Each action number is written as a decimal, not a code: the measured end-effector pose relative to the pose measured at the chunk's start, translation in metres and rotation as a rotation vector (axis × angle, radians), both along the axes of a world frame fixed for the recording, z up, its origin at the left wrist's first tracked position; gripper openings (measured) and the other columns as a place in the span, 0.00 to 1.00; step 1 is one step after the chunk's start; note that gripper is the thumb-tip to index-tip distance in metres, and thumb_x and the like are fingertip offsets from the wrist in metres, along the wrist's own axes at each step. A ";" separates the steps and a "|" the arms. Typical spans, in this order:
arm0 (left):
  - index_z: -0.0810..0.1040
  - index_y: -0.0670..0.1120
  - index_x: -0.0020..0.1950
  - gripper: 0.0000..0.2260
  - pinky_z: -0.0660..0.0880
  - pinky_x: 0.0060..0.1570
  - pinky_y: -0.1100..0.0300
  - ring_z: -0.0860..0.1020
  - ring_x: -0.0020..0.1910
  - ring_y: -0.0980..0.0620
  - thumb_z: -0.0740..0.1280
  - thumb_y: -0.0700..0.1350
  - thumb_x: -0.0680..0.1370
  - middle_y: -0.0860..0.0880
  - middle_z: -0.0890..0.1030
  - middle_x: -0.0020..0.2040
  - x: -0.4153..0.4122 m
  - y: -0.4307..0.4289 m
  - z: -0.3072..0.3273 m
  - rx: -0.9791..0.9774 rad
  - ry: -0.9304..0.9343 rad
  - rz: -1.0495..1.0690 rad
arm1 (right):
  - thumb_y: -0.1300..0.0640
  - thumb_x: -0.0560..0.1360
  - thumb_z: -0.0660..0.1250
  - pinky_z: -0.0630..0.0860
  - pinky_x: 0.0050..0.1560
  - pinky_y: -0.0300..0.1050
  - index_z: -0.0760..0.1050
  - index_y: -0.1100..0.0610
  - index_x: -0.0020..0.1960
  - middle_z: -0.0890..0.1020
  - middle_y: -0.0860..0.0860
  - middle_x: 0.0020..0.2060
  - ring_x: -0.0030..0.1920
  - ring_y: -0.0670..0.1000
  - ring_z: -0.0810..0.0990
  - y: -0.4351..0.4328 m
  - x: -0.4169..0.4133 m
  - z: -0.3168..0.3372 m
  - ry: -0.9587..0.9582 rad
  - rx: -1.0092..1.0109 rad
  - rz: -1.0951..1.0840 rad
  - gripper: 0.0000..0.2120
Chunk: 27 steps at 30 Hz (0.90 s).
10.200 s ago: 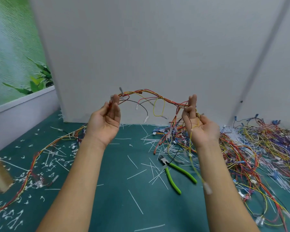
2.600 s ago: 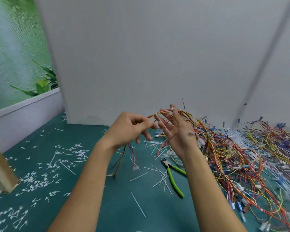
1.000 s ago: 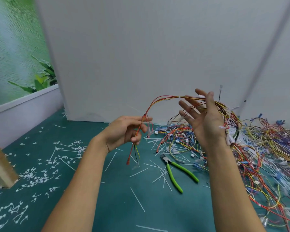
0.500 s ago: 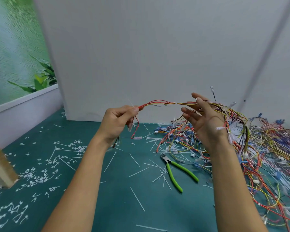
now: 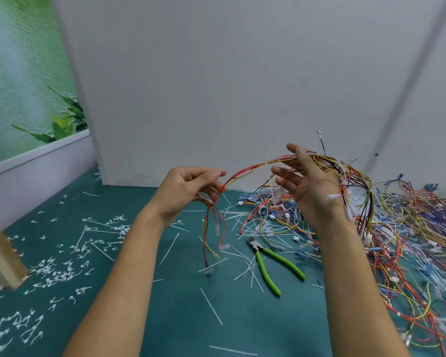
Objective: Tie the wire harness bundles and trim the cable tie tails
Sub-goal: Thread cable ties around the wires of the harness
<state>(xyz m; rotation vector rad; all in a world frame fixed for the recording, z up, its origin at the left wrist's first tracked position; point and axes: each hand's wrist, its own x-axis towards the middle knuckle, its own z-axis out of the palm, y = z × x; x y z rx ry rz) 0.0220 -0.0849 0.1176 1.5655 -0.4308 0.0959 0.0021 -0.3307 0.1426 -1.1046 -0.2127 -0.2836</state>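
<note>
Both arms are bare along all that shows of them: the left forearm [image 5: 129,266] and the right forearm [image 5: 353,279] are uncovered and smooth from the lower edge of the view up to the wrists. The left hand [image 5: 188,188] and the right hand [image 5: 312,186] are bare too, with slim fingers. The left thumbnail [image 5: 217,173] is short and plain; the other nails are too small to judge.
</note>
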 end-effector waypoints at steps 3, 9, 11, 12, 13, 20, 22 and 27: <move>0.85 0.45 0.59 0.11 0.80 0.41 0.60 0.83 0.40 0.48 0.69 0.47 0.80 0.45 0.87 0.47 -0.007 -0.007 0.007 0.093 -0.035 -0.002 | 0.54 0.84 0.63 0.82 0.38 0.42 0.82 0.55 0.58 0.85 0.50 0.42 0.42 0.53 0.86 0.008 0.000 -0.001 -0.027 -0.037 0.037 0.10; 0.88 0.49 0.49 0.05 0.77 0.40 0.63 0.80 0.36 0.55 0.72 0.44 0.79 0.50 0.86 0.39 -0.018 -0.027 0.011 0.190 -0.185 -0.036 | 0.49 0.79 0.67 0.81 0.36 0.43 0.83 0.52 0.59 0.83 0.50 0.42 0.39 0.50 0.84 0.030 -0.001 -0.008 -0.110 -0.240 0.149 0.13; 0.87 0.49 0.46 0.05 0.75 0.38 0.64 0.79 0.34 0.56 0.72 0.42 0.78 0.51 0.84 0.34 -0.018 -0.026 0.010 0.173 -0.198 -0.016 | 0.46 0.77 0.68 0.81 0.37 0.42 0.83 0.51 0.59 0.83 0.50 0.43 0.40 0.50 0.84 0.031 -0.001 -0.009 -0.100 -0.268 0.153 0.15; 0.87 0.49 0.46 0.05 0.75 0.37 0.64 0.79 0.33 0.56 0.72 0.42 0.78 0.52 0.83 0.34 -0.017 -0.024 0.011 0.161 -0.206 0.002 | 0.45 0.77 0.68 0.81 0.38 0.42 0.82 0.51 0.60 0.84 0.50 0.43 0.41 0.51 0.85 0.030 -0.001 -0.008 -0.086 -0.283 0.155 0.16; 0.87 0.49 0.46 0.05 0.74 0.36 0.63 0.78 0.33 0.56 0.72 0.43 0.78 0.52 0.83 0.34 -0.016 -0.021 0.011 0.150 -0.217 0.020 | 0.44 0.77 0.68 0.81 0.38 0.42 0.82 0.51 0.61 0.85 0.49 0.44 0.42 0.51 0.86 0.029 -0.001 -0.008 -0.069 -0.304 0.156 0.17; 0.83 0.45 0.46 0.08 0.76 0.37 0.58 0.79 0.37 0.49 0.66 0.42 0.82 0.49 0.80 0.35 -0.016 -0.013 0.014 0.147 -0.239 -0.018 | 0.49 0.77 0.69 0.82 0.41 0.45 0.81 0.53 0.61 0.84 0.50 0.49 0.47 0.54 0.86 0.019 -0.002 -0.006 -0.067 -0.246 0.215 0.15; 0.81 0.43 0.46 0.09 0.77 0.39 0.56 0.80 0.38 0.48 0.63 0.43 0.83 0.50 0.80 0.35 -0.017 -0.013 0.014 0.167 -0.212 -0.056 | 0.48 0.79 0.70 0.82 0.40 0.45 0.81 0.55 0.60 0.84 0.50 0.48 0.46 0.55 0.86 0.021 -0.002 -0.007 -0.069 -0.216 0.203 0.13; 0.81 0.45 0.46 0.10 0.78 0.40 0.54 0.81 0.38 0.48 0.63 0.45 0.83 0.50 0.79 0.36 -0.016 -0.015 0.012 0.188 -0.196 -0.082 | 0.47 0.75 0.67 0.83 0.39 0.46 0.80 0.55 0.57 0.83 0.49 0.45 0.44 0.54 0.87 0.026 0.000 -0.008 -0.079 -0.233 0.155 0.16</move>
